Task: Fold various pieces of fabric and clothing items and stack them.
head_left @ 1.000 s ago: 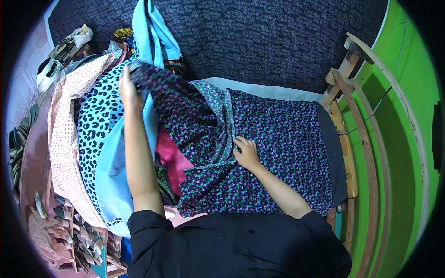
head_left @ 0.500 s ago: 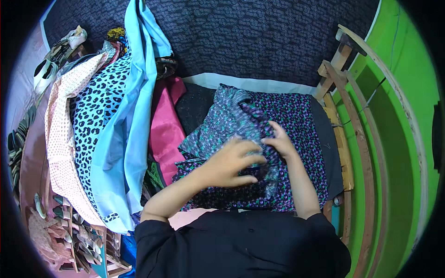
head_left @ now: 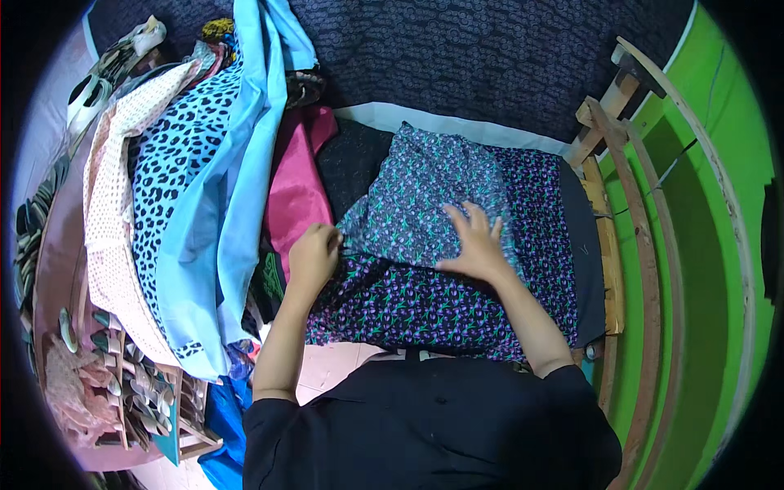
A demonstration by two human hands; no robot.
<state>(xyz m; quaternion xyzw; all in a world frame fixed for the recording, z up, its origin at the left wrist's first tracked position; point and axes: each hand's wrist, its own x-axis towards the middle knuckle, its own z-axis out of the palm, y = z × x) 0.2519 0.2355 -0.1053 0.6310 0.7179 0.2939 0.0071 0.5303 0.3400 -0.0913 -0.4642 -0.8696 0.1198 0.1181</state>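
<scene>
A floral cloth in dark purple and green (head_left: 408, 302) lies spread before me, part of it turned over so that its paler grey underside (head_left: 433, 188) faces up. My left hand (head_left: 314, 260) is closed at the left edge of the turned-over part, its fingers pinching the cloth there. On the pale underside rests my right hand (head_left: 478, 249), fingers spread and nothing held. Beneath the cloth, a dark fabric (head_left: 353, 159) shows at the left and a dark grey edge (head_left: 584, 253) at the right.
Left of the cloth hang a pink fabric (head_left: 298, 196), a light blue fabric (head_left: 196, 245), a leopard-print one (head_left: 180, 155) and a cream dotted one (head_left: 110, 212). Wooden rails (head_left: 645, 261) rise at the right by a green wall. A patterned dark sheet (head_left: 474, 65) covers the back.
The bunched upper part of the cloth has been laid flatter, pale side up. My left hand has moved left to its edge, and my right hand has spread open on it.
</scene>
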